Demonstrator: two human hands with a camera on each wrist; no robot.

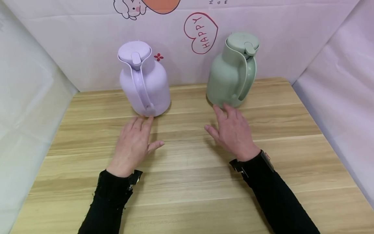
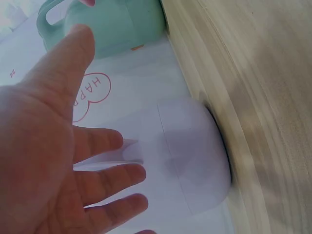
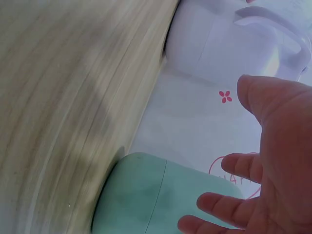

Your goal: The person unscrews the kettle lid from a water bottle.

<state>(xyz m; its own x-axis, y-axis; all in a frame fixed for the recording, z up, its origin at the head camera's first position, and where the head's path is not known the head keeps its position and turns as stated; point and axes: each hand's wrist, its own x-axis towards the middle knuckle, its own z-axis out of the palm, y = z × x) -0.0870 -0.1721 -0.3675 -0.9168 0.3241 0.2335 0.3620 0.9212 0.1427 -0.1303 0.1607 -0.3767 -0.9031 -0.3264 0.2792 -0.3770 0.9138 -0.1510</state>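
A lavender thermos jug [image 1: 159,81] stands upright at the back left of the wooden table, its handle facing the person. To the right, a sage-green thermos jug [image 1: 219,78] of the same shape stands upright, its handle turned toward the front right. My left hand [image 1: 132,141] is spread just in front of the lavender jug, fingers extended and thumb out to the right. My right hand [image 1: 235,133] reaches toward the base of the green jug with fingers spread. Both palms hold nothing in the wrist views; whether any fingertip touches a jug I cannot tell.
Behind the jugs hangs a white cloth [image 1: 87,42] with printed cartoons and a red HAPPY heart. White cloth also borders the table's left and right sides. The wooden tabletop [image 1: 187,191] stretches between and in front of the arms.
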